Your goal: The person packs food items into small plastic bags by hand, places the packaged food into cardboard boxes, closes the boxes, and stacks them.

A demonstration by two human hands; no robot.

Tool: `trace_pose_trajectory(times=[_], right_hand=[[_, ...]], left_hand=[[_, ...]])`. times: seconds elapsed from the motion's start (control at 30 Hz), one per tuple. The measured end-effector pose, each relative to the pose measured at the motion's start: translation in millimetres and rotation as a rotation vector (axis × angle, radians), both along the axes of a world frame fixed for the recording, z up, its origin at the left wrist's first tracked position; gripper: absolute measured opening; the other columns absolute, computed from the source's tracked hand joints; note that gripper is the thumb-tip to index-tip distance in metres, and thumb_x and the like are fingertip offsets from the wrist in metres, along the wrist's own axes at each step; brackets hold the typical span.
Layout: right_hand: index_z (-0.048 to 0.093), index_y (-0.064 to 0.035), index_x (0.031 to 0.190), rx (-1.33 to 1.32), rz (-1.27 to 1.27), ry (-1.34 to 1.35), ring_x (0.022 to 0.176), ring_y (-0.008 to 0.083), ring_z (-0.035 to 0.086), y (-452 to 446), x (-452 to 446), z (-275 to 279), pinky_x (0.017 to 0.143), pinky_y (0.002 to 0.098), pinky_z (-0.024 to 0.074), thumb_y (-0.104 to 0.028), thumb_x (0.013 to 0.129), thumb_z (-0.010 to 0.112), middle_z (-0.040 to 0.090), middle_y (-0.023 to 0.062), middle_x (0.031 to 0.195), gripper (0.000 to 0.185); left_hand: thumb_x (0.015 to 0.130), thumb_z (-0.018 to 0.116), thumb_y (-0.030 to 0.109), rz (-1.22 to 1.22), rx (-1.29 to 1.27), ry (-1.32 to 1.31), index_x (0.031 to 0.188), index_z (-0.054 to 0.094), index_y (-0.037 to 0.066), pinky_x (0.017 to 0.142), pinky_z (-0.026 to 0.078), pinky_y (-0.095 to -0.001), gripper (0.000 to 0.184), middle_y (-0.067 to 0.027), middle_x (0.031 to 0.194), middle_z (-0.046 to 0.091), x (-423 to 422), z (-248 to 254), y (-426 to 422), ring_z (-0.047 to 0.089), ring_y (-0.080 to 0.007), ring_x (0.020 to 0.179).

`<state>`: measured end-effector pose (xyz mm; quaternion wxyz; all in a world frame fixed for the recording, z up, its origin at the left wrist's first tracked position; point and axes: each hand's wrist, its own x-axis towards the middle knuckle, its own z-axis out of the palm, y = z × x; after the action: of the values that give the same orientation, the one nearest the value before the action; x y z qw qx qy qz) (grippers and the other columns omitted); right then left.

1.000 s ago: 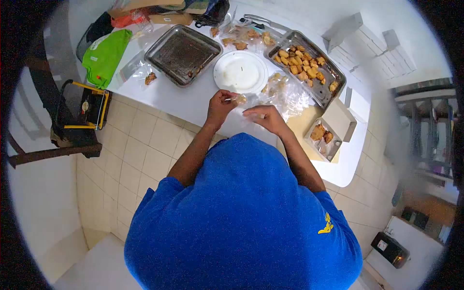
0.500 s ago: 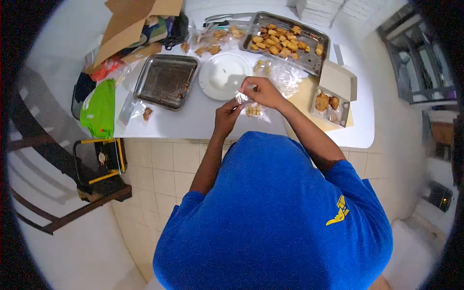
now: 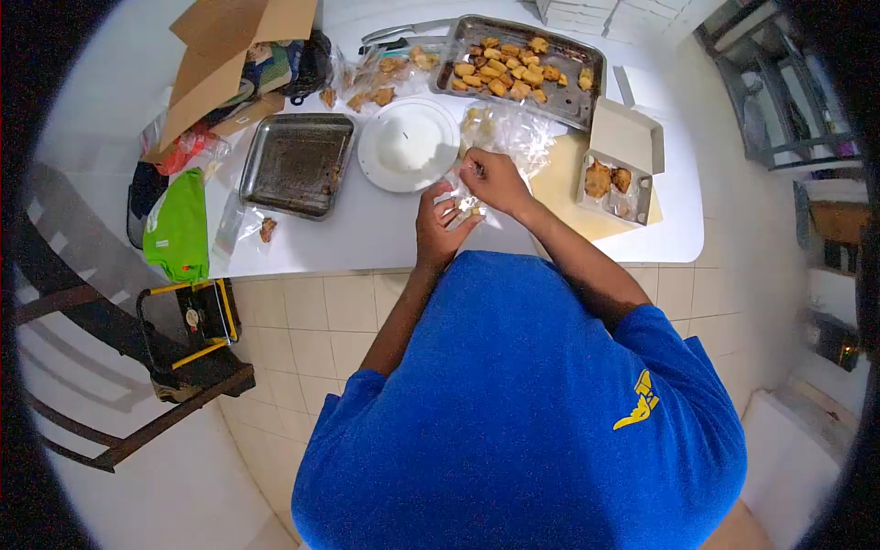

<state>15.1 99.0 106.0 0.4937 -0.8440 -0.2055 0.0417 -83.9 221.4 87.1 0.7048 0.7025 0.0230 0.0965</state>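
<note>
A small clear plastic bag [image 3: 467, 200] with pale yellowish food pieces in it is between my hands at the table's near edge. My left hand [image 3: 439, 226] curls about its lower left side, thumb and fingers on either side of it. With fingers pinched together, my right hand [image 3: 498, 181] grips the bag's upper part. Just beyond my left hand is a white plate [image 3: 390, 170] bearing a small dark mark. More clear plastic bags [image 3: 513, 135] lie crumpled beyond my right hand. To the right, an open cardboard box [image 3: 655, 151] contains browned food pieces [image 3: 598, 180] and a clear bag.
A baking tray [image 3: 596, 101] with several golden pieces lies at the back; a dark, stained tray [image 3: 291, 165] sits left. Bagged food [image 3: 380, 78] and a knife [image 3: 431, 28] are behind the plate. A large carton [image 3: 206, 55] and green cloth [image 3: 179, 229] occupy the left end.
My left hand has shifted from pinching the bag's top to spreading around its lower side. My right hand still grips the upper part. The view has moved slightly.
</note>
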Motion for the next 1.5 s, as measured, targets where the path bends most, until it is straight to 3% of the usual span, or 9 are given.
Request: trace_pose_trajectory(times=[0.3,0.4,0.53,0.7,0.73,0.93,1.23,1.4,1.5], right_hand=[[0.058,-0.0033,0.077,0.034,-0.135,0.179,0.055,0.028,0.059,-42,-13,-1,0.054,0.0375,0.0461,-0.027,0.081,0.059,0.059,0.0153,0.062,0.024],[0.058,-0.0033,0.075,0.004,-0.219,0.243,0.054,0.0239,0.058,-64,-23,-9,0.055,0.0351,0.0457,-0.026,0.082,0.059,0.058,0.0135,0.061,0.024],[0.055,-0.0009,0.073,0.07,-0.28,0.358,0.053,0.0075,0.045,-99,-23,-31,0.05,0.0252,0.0379,-0.018,0.085,0.058,0.052,0.0018,0.056,0.021],[0.056,-0.0032,0.07,0.216,-0.138,0.571,0.055,0.0091,0.051,-148,-12,-58,0.052,0.0254,0.0414,-0.021,0.082,0.059,0.054,0.0005,0.06,0.022],[0.058,-0.0039,0.071,0.233,-0.091,0.581,0.054,0.0112,0.053,-159,-11,-59,0.053,0.0272,0.043,-0.024,0.081,0.059,0.056,0.0026,0.059,0.022],[0.059,-0.0067,0.075,0.124,0.122,0.801,0.052,0.0084,0.049,-207,-8,-58,0.048,0.0237,0.0403,-0.025,0.083,0.057,0.053,-0.0005,0.059,0.019],[0.063,-0.0088,0.087,0.083,0.535,0.986,0.046,0.0072,0.041,-256,-20,-75,0.039,0.0212,0.0306,-0.028,0.084,0.054,0.051,-0.0037,0.063,0.021],[0.062,-0.007,0.086,0.152,0.77,0.934,0.053,0.0077,0.047,-278,-31,-106,0.045,0.0235,0.0372,-0.03,0.084,0.055,0.055,-0.001,0.066,0.024],[0.061,-0.0057,0.087,0.024,0.603,0.984,0.055,0.0094,0.05,-290,-33,-80,0.048,0.0237,0.0411,-0.032,0.084,0.054,0.055,0.0009,0.066,0.027]], left_hand=[[0.076,0.068,0.0,-0.035,-0.426,0.482,0.105,0.049,0.0,0.073,0.049,-0.0249,0.035,-0.0091,0.098,0.057,6,-11,-31,0.059,-0.0143,0.084],[0.078,0.067,0.003,-0.122,-0.429,0.404,0.102,0.051,-0.001,0.075,0.049,-0.0255,0.028,-0.0084,0.093,0.06,2,-23,-51,0.059,-0.0137,0.084],[0.077,0.068,0.003,-0.156,-0.322,0.268,0.108,0.05,0.001,0.077,0.049,-0.026,0.037,-0.0109,0.093,0.061,8,-34,-76,0.059,-0.0141,0.085],[0.074,0.072,0.01,-0.223,0.117,0.219,0.119,0.046,0.003,0.069,0.051,-0.0267,0.053,-0.0107,0.086,0.064,15,-20,-107,0.062,-0.0133,0.078],[0.072,0.074,0.01,-0.301,0.442,0.188,0.103,0.059,0.0,0.071,0.052,-0.0293,0.036,-0.0112,0.096,0.064,18,-6,-110,0.064,-0.017,0.081],[0.072,0.074,0.014,-0.454,0.634,-0.058,0.1,0.064,0.007,0.07,0.053,-0.0314,0.03,-0.0105,0.093,0.065,27,1,-148,0.065,-0.021,0.079],[0.072,0.071,0.009,-0.397,0.796,-0.107,0.102,0.063,0.008,0.081,0.049,-0.0348,0.031,-0.0114,0.097,0.063,18,11,-194,0.06,-0.024,0.094],[0.077,0.067,0.011,-0.549,0.595,0.302,0.104,0.058,0.005,0.081,0.049,-0.0345,0.029,-0.0127,0.101,0.061,11,15,-211,0.061,-0.0237,0.091],[0.079,0.066,0.012,-0.405,0.516,0.487,0.102,0.057,0.002,0.08,0.049,-0.0337,0.027,-0.013,0.101,0.061,16,15,-219,0.061,-0.0221,0.09]])
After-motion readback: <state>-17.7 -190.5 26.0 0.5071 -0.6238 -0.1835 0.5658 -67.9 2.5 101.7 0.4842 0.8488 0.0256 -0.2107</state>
